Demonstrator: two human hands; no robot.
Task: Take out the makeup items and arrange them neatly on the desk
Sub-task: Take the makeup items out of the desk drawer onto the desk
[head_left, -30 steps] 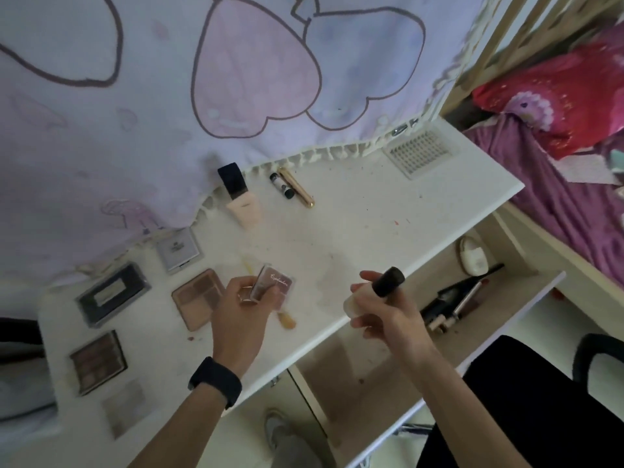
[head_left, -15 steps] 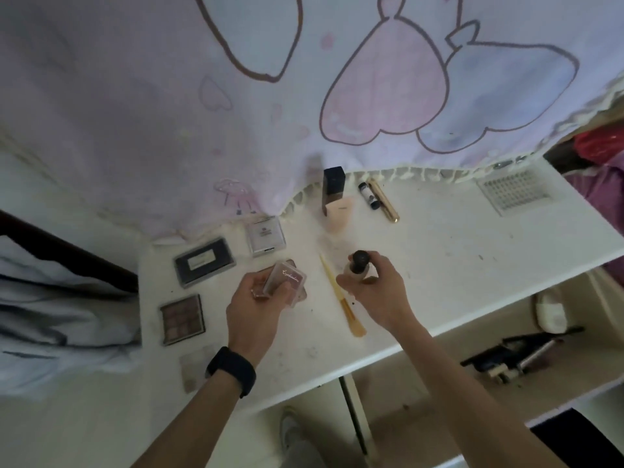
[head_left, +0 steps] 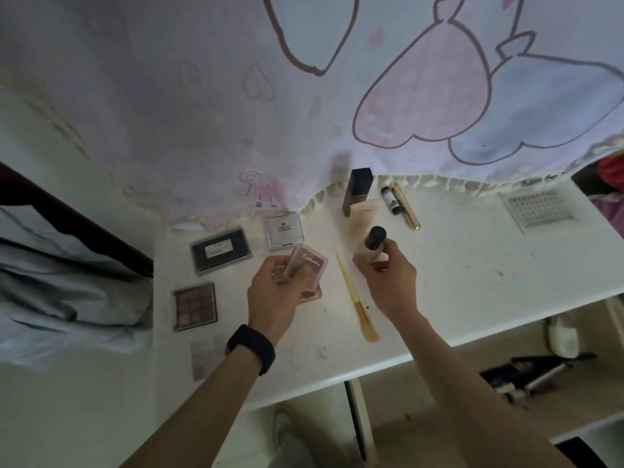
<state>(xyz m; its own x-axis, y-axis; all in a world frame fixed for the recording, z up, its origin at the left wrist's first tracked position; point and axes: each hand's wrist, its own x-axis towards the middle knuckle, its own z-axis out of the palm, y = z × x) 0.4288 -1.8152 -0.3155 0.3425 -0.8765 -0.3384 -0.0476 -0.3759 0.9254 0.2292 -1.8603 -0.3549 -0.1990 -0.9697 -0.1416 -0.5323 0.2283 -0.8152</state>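
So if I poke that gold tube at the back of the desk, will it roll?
Probably: the gold tube looks round and lies on its side, so a sideways poke may roll it. The small black-and-white tube beside it might stop it. It looks hard, not bendy.

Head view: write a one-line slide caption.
Left hand holds a palette, right hand a black-capped bottle, above the cluttered desk.

Glossy clear-plastic palette, matt black bottle cap, shiny gold tube, smudged white desk
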